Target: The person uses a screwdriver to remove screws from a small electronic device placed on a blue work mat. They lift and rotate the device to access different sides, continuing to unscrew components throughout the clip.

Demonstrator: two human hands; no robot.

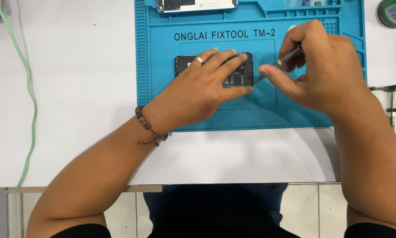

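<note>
The white worktop [74, 88] carries a blue silicone repair mat [295, 105] with moulded ridges and shallow tray pockets along its 12 o'clock edge. An opened smartphone [246, 70], back cover off and dark internals exposed, lies flat near the mat's centre.

The left hand [198, 90] rests palm-down on the phone, fingers spread, pressing it to the mat. The right hand [325, 72] is closed around a slim metal precision screwdriver [286, 57]; its tip meets the phone's 3 o'clock edge.

Step in hand, as judged: working a fastener at that edge. The next move calls for steady downward pressure and a fine twist, with the phone held still.

A second, pale device [198, 5] sits in the mat's top tray. A green cable [28, 88] trails at 9 o'clock, and a green canister [394, 12] stands at 2 o'clock.
</note>
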